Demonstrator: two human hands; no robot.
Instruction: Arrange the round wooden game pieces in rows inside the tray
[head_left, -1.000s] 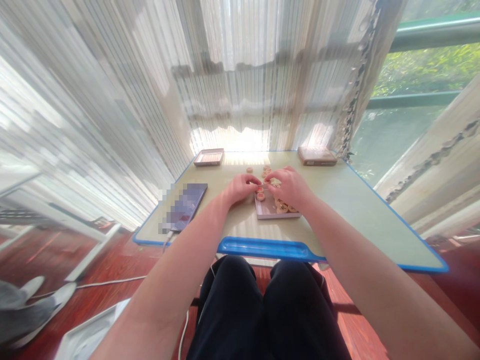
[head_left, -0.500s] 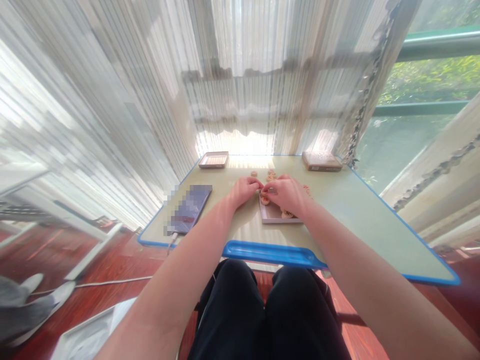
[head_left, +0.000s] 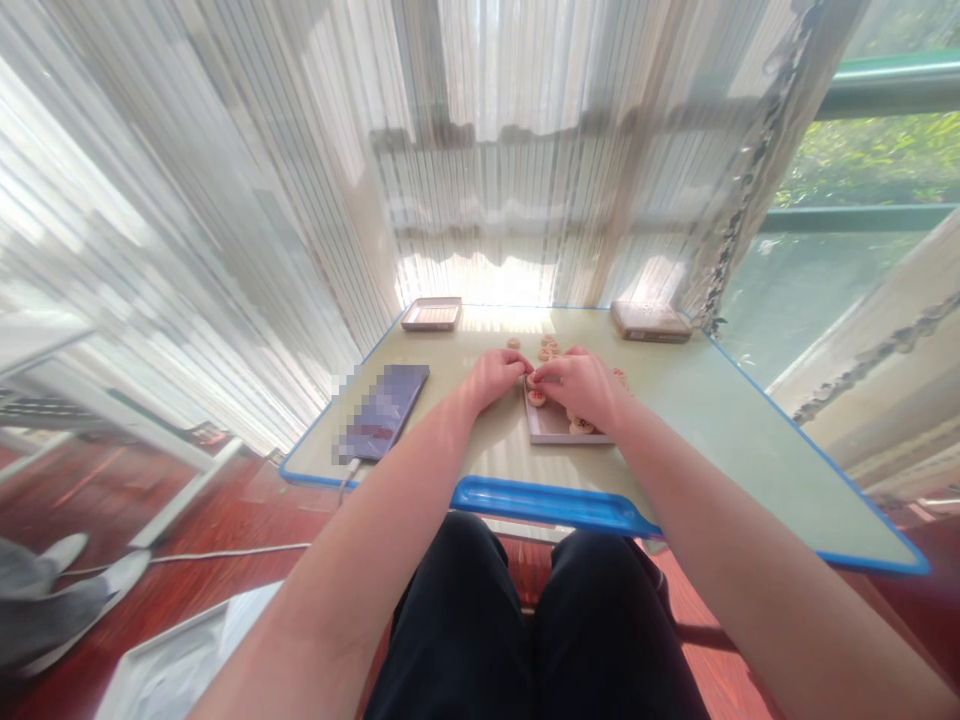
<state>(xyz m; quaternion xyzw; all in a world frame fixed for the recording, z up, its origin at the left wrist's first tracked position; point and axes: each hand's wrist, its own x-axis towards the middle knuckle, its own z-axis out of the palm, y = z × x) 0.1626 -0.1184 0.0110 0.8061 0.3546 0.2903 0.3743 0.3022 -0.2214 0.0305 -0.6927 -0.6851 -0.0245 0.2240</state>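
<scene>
hands (head_left: 498, 376) (head_left: 585, 386) curled at box (head_left: 555, 438), grip unclear; pale blue-edged table (head_left: 720, 440), sheer curtain (head_left: 510, 160), reddish floor (head_left: 251, 515)

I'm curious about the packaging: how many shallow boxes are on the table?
3: the open box at back left, the flat box at back right, and the front box, partly under the right hand. Others may be hidden.

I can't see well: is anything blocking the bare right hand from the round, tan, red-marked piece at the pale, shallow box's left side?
Nothing visible. The right hand reaches over the box, its fingertips right by that piece; the bare left hand is close, but not between.
</scene>
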